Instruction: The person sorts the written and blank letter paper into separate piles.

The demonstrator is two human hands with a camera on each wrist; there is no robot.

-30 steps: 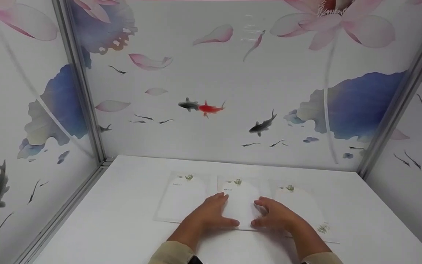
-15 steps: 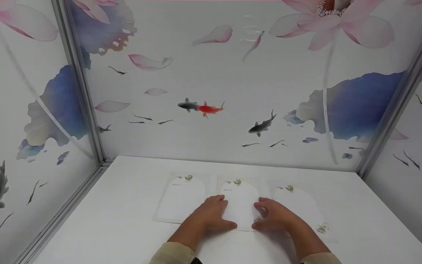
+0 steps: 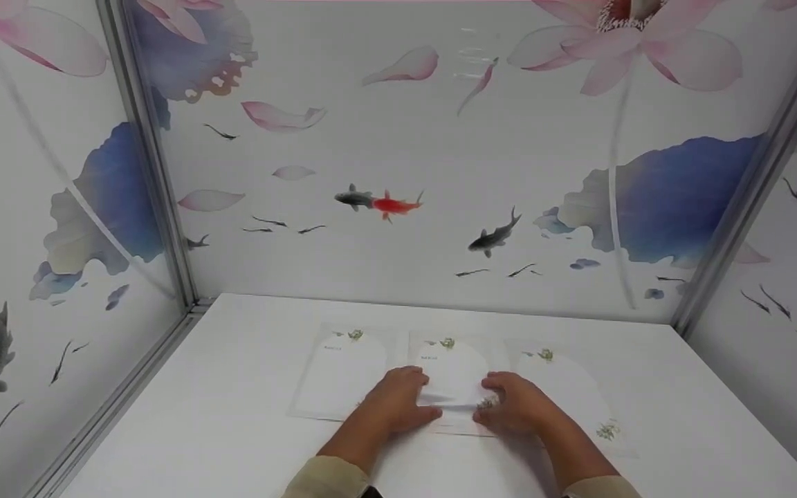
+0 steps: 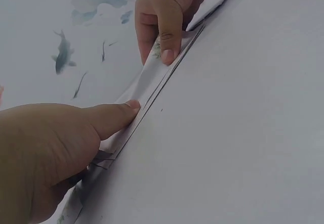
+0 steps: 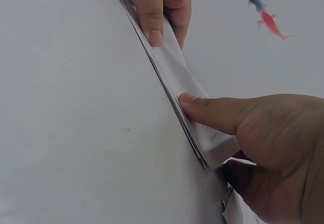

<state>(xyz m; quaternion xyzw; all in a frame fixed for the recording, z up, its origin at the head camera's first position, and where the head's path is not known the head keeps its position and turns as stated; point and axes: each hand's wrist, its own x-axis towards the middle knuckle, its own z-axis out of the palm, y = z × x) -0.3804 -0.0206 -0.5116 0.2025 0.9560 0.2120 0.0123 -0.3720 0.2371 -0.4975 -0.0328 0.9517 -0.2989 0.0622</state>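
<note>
In the head view, the middle stack of printed white paper [image 3: 450, 377] lies between my hands. My left hand [image 3: 395, 401] pinches the near part of its top sheet at the left side, and my right hand [image 3: 519, 407] does so at the right. The sheet is bent upward across its near part. In the left wrist view, both thumbs lie on the raised strip of paper [image 4: 152, 80], just above the stack's near edge. Several layered edges show beneath it in the right wrist view. My other fingers are partly hidden behind the paper.
Another printed sheet or stack of paper [image 3: 346, 377] lies on the left, and a third [image 3: 564, 387] on the right, both close to my hands. They rest on a white table [image 3: 218, 415]. Printed panels [image 3: 398, 138] with metal posts [image 3: 156, 159] enclose the sides and back.
The near part of the middle sheet lay flat before and is now bent upward between my hands. Both hands have hardly shifted. The outer papers have stayed in place.
</note>
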